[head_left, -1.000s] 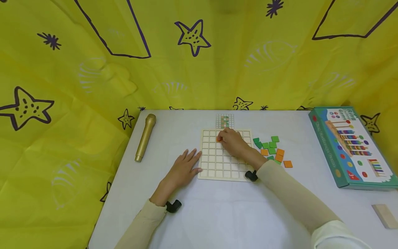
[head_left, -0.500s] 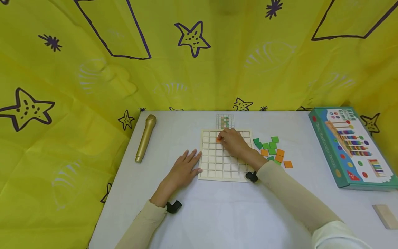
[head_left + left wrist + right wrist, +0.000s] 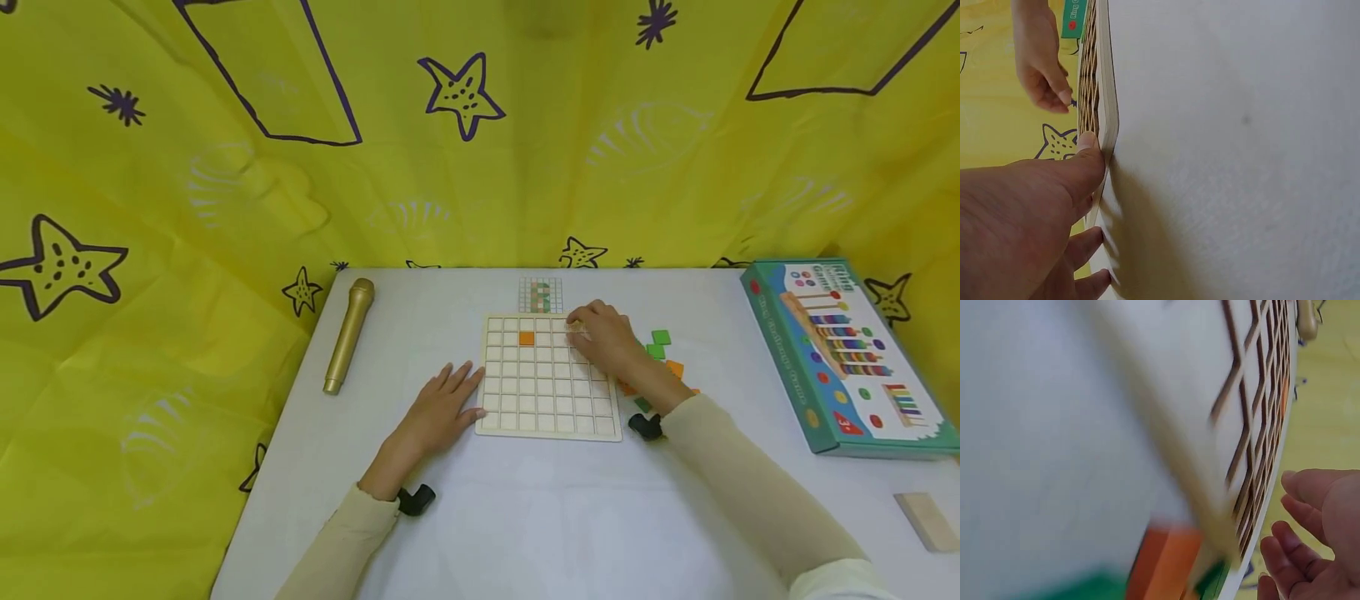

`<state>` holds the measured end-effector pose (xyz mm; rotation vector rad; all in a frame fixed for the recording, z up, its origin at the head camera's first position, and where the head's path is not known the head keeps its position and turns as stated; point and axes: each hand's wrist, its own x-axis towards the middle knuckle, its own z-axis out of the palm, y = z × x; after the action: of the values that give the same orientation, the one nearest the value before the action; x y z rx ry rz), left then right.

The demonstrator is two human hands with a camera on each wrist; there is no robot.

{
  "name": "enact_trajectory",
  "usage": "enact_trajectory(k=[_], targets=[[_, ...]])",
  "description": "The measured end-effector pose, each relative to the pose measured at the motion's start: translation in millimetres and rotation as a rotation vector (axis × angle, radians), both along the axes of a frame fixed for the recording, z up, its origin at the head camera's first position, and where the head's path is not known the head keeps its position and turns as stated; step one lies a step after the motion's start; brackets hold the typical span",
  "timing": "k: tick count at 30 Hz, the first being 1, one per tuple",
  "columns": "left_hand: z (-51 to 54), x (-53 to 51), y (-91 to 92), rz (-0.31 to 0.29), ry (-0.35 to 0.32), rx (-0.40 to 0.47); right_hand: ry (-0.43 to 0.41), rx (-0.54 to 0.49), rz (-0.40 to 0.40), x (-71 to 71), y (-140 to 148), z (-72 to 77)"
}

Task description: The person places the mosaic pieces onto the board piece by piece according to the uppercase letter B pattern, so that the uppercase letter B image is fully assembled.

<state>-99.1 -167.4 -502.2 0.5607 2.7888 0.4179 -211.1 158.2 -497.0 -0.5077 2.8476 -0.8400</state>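
A pale gridded board (image 3: 546,388) lies on the white table, with one orange square tile (image 3: 527,338) in a cell of its second row. My left hand (image 3: 435,408) rests flat beside the board's left edge, fingers extended; in the left wrist view its thumb (image 3: 1088,156) touches the rim. Over the board's upper right corner is my right hand (image 3: 607,342), fingers loosely bent. The right wrist view shows nothing between those fingers. Green tiles (image 3: 660,337) and orange tiles (image 3: 675,368) lie to the right of the board, partly hidden by the right hand and forearm.
A small patterned grid card (image 3: 540,295) lies just behind the board. On the left is a gold microphone (image 3: 349,335). A game box (image 3: 847,358) and a pale wooden block (image 3: 927,522) sit at the right. Yellow printed cloth (image 3: 465,183) hangs behind the table.
My right hand has let go of the orange tile, which now sits uncovered in its cell, and has moved right toward the loose tiles. The left hand has stayed in place.
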Motion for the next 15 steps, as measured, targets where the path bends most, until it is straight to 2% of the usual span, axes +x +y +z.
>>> enact_trajectory(k=[6, 10, 13, 15], targets=[[-0.7, 1.7, 0.1, 0.006, 0.018, 0.005, -0.034, 0.025, -0.183, -1.3, 53, 5.5], [-0.3, 2.2, 0.3, 0.018, 0.012, 0.015, -0.116, 0.056, -0.303, 1.2, 78, 10.9], [0.0, 2.3, 0.5, 0.023, 0.004, 0.026, -0.186, 0.078, -0.361, 5.0, 90, 15.2], [0.1, 2.2, 0.6, 0.025, 0.002, 0.03, -0.221, 0.085, -0.373, 7.8, 95, 17.3]])
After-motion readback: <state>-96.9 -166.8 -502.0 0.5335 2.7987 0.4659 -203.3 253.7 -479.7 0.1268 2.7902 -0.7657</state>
